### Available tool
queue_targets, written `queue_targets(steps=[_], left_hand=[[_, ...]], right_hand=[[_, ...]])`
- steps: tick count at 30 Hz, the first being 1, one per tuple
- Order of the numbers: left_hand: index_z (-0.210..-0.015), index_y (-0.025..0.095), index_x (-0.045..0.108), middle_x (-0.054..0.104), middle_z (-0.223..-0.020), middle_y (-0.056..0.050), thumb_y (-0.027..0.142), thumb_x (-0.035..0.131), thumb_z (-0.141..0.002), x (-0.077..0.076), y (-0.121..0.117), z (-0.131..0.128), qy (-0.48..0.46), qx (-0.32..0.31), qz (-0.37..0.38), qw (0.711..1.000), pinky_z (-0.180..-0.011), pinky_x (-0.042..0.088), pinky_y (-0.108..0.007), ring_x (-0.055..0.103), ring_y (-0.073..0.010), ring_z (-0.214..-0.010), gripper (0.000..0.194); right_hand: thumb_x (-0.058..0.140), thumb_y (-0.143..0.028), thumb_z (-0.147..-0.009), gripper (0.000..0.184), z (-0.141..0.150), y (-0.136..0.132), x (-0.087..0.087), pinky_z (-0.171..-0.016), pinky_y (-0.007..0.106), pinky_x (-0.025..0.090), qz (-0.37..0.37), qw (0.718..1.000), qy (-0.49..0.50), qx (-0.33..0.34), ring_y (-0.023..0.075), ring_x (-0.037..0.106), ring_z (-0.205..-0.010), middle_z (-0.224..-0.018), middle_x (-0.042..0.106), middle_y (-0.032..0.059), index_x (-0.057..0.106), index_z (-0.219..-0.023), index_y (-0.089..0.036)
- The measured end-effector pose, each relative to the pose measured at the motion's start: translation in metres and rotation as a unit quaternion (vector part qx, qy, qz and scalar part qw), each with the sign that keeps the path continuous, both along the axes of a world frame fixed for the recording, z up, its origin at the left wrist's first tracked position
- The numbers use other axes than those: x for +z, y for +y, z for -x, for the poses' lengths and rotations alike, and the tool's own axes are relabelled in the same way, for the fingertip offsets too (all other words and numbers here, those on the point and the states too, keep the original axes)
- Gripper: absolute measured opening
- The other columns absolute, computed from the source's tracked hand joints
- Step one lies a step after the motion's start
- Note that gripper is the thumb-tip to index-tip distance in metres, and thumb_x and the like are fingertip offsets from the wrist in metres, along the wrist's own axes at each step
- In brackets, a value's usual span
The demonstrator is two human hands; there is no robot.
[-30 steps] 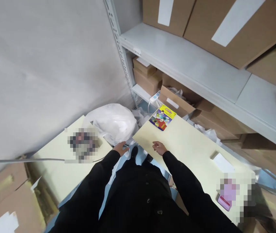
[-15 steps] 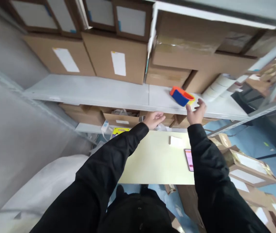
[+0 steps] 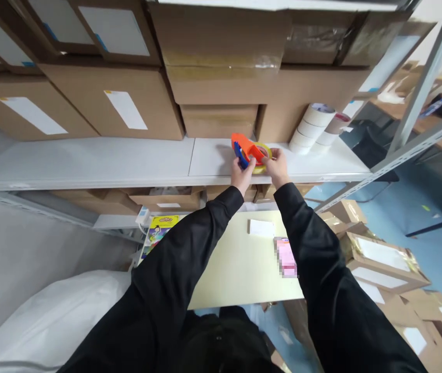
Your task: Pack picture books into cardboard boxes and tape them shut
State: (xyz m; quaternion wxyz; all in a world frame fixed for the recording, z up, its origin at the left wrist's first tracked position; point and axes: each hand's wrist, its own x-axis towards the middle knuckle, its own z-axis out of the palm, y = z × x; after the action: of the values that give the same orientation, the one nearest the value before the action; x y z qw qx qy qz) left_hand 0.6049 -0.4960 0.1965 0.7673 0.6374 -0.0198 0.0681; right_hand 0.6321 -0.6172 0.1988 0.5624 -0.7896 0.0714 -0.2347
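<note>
An orange and blue tape dispenser (image 3: 246, 147) with a roll of yellowish tape (image 3: 266, 151) in it is held at the front of the white shelf (image 3: 139, 158). My left hand (image 3: 241, 175) is closed on its near left side, thumb on top. On the other side, my right hand (image 3: 277, 167) pinches the roll's right edge between thumb and fingers. The fingers beneath the dispenser are partly hidden.
Cardboard boxes (image 3: 221, 85) line the back of the shelf, and stacked tape rolls (image 3: 308, 129) stand to the right. Below, a pale table (image 3: 236, 269) holds a white card stack (image 3: 261, 228), a phone (image 3: 286, 257) and a colourful book (image 3: 161, 228). Several cartons (image 3: 384, 264) lie at right.
Both hands were apart and empty, the right one near the dispenser; now both grip it. The dispenser has been turned, showing its orange side. My view has shifted to the right.
</note>
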Motion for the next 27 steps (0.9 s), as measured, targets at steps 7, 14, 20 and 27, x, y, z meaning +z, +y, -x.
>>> queue_targets(steps=[7, 14, 20, 27], left_hand=[[-0.113, 0.023, 0.041, 0.049, -0.122, -0.011, 0.029, 0.068, -0.072, -0.057, 0.024, 0.144, -0.017, 0.032, -0.104, 0.994, -0.070, 0.053, -0.024, 0.055, -0.0190, -0.107, 0.050], [-0.103, 0.019, 0.044, 0.058, -0.111, -0.012, 0.013, 0.064, -0.069, -0.210, 0.030, 0.225, 0.226, -0.078, -0.226, 0.944, -0.080, 0.054, -0.033, 0.061, -0.0193, -0.099, 0.040], [-0.104, 0.019, 0.047, 0.064, -0.103, -0.009, 0.007, 0.064, -0.066, -0.261, 0.026, 0.235, 0.291, -0.136, -0.262, 0.910, -0.086, 0.052, -0.036, 0.065, -0.0179, -0.091, 0.043], [-0.117, 0.015, 0.048, 0.060, -0.119, -0.015, 0.014, 0.069, -0.067, -0.278, 0.033, 0.240, 0.294, -0.171, -0.289, 0.895, -0.094, 0.048, -0.039, 0.061, -0.0216, -0.106, 0.054]], right_hand=[[0.064, -0.034, -0.074, 0.060, 0.187, 0.007, -0.057, -0.077, 0.034, 0.054, 0.046, 0.998, -0.007, 0.041, 0.0216, 0.054, -0.105, -0.121, 0.048, 0.0103, 0.040, -0.127, -0.023], [0.065, -0.037, -0.072, 0.058, 0.295, 0.016, -0.215, -0.076, 0.043, 0.056, 0.029, 0.966, 0.257, -0.003, 0.0276, 0.057, -0.100, -0.113, 0.051, 0.0151, 0.046, -0.123, -0.018], [0.064, -0.032, -0.071, 0.058, 0.315, 0.018, -0.268, -0.092, 0.047, 0.047, 0.042, 0.941, 0.333, -0.045, 0.0284, 0.055, -0.105, -0.115, 0.052, 0.0161, 0.046, -0.123, -0.015], [0.061, -0.042, -0.075, 0.073, 0.322, 0.009, -0.272, -0.102, 0.050, 0.037, 0.063, 0.927, 0.370, -0.016, 0.0329, 0.044, -0.122, -0.127, 0.044, 0.0216, 0.035, -0.135, -0.009]])
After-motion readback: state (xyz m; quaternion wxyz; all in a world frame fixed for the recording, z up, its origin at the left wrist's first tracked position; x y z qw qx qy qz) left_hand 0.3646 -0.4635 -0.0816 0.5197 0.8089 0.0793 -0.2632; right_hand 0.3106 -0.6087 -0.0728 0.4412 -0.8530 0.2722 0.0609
